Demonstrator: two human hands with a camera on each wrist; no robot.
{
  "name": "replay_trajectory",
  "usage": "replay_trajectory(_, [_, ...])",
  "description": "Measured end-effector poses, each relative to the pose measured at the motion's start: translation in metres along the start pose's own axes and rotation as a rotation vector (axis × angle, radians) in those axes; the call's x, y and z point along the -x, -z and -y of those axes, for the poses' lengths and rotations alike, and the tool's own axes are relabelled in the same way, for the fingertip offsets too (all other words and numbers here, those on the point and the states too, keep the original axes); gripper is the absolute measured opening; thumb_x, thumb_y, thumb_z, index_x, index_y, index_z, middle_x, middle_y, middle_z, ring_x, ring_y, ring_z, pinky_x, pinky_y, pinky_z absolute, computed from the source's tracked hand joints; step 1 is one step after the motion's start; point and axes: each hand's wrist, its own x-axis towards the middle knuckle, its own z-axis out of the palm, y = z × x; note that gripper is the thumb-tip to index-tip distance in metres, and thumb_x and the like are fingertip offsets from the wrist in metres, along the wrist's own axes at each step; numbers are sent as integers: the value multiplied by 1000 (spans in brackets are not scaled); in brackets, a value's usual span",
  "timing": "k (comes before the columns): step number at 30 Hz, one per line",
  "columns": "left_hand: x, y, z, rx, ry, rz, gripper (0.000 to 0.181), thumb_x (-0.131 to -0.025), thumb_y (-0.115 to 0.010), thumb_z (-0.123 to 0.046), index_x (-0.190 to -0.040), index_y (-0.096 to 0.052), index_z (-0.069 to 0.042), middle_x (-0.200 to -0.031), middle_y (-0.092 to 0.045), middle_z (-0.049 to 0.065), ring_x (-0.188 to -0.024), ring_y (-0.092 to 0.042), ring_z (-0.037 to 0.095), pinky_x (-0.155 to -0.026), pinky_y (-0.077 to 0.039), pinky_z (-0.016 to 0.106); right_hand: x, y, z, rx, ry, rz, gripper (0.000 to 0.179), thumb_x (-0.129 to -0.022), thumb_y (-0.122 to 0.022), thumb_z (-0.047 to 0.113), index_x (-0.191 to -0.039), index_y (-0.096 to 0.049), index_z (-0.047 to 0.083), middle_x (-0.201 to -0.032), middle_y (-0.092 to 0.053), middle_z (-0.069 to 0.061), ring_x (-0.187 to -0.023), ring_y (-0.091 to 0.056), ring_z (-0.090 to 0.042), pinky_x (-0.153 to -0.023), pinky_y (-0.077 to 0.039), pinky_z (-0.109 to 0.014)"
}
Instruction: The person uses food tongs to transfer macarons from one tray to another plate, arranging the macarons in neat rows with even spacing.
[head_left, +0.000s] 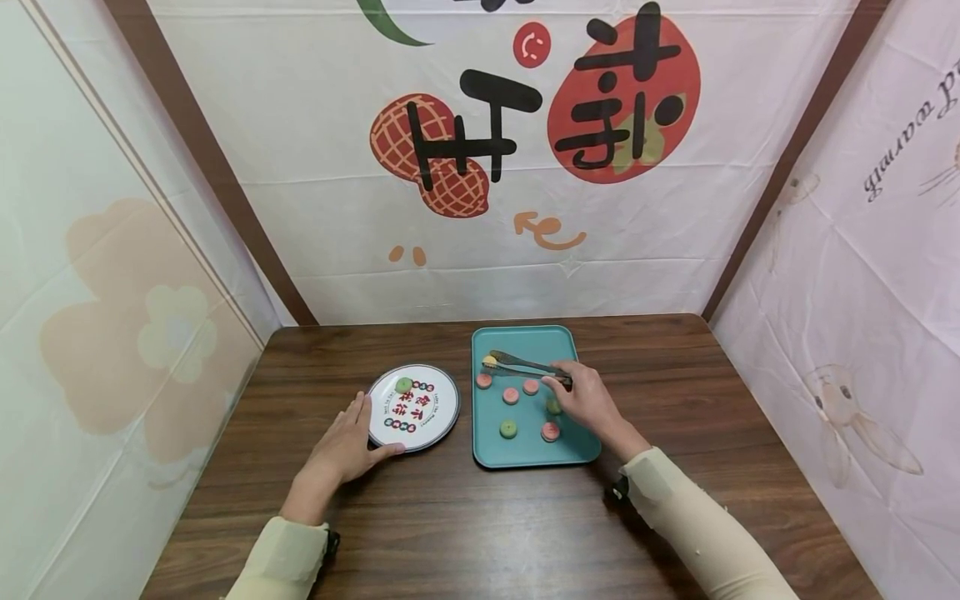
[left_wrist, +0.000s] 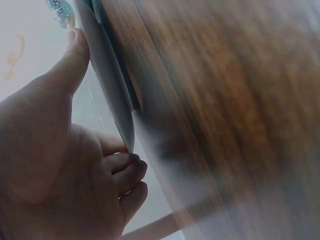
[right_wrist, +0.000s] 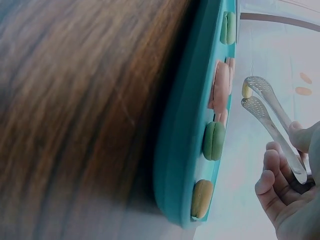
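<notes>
My right hand (head_left: 592, 404) grips metal tongs (right_wrist: 272, 125) over the teal tray (head_left: 491, 454). Between the tong tips is a yellow macaron (right_wrist: 246, 90), near the tray's far left part in the head view. Several pink macarons (head_left: 511, 395) and green macarons (head_left: 508, 428) lie on the tray; a yellowish-brown macaron (right_wrist: 202, 199) shows there in the right wrist view. My left hand (head_left: 347, 446) touches the left rim of a round white plate (head_left: 442, 417), thumb along its near edge and fingers extended at its side. One green macaron (head_left: 404, 385) sits on the plate's printed face.
Plate and tray stand side by side on a dark wooden table (head_left: 487, 533), a narrow gap between them. A printed white cloth wall (head_left: 337, 250) rises behind the table's far edge, and cloth walls also flank both sides.
</notes>
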Motion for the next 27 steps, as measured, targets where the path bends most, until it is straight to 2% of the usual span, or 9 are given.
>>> replay_trajectory(5, [0, 0, 0, 0, 7, 0, 126, -94, -70, -71, -165, -13, 15, -173, -12, 37, -161, -18, 50, -132, -18, 61, 0, -2, 4, -12, 0, 10, 44, -105, -73, 27, -135, -70, -5, -110, -75, -16, -71, -62, -12, -64, -55, -37])
replay_trajectory(9, [0, -1, 1, -3, 8, 2, 126, -94, -70, -72, -165, -13, 15, -173, -12, 36, -161, -17, 50, -132, -18, 61, -1, -4, 5, -9, 16, 16, 45, -105, -73, 28, -135, -70, -5, -103, -74, -15, -65, -57, -9, -63, -54, -36])
replay_trajectory(16, [-1, -1, 1, -2, 3, 3, 127, -93, -69, -73, -165, -12, 15, -173, -11, 37, -161, -17, 50, -132, -18, 60, -1, -9, 9, -16, 44, 13, 42, -105, -73, 22, -135, -69, -7, -105, -75, -18, -59, -53, -7, -64, -54, -38])
replay_trajectory(23, [-1, -1, 1, -2, 5, 8, 128, -93, -67, -75, -165, -12, 15, -173, -10, 37, -161, -17, 50, -132, -17, 60, -3, -14, 16, -4, 46, 20, 37, -105, -72, 18, -133, -71, -6, -113, -76, -18, -80, -68, -20, -72, -60, -45])
replay_trajectory(27, [-1, -2, 2, -3, 6, 10, 128, -93, -67, -75, -165, -11, 15, -173, -10, 37, -161, -16, 51, -132, -17, 60, -3, -16, 20, -15, 40, 31, 38, -104, -74, 21, -133, -71, -4, -104, -74, -13, -77, -64, -17, -69, -57, -41])
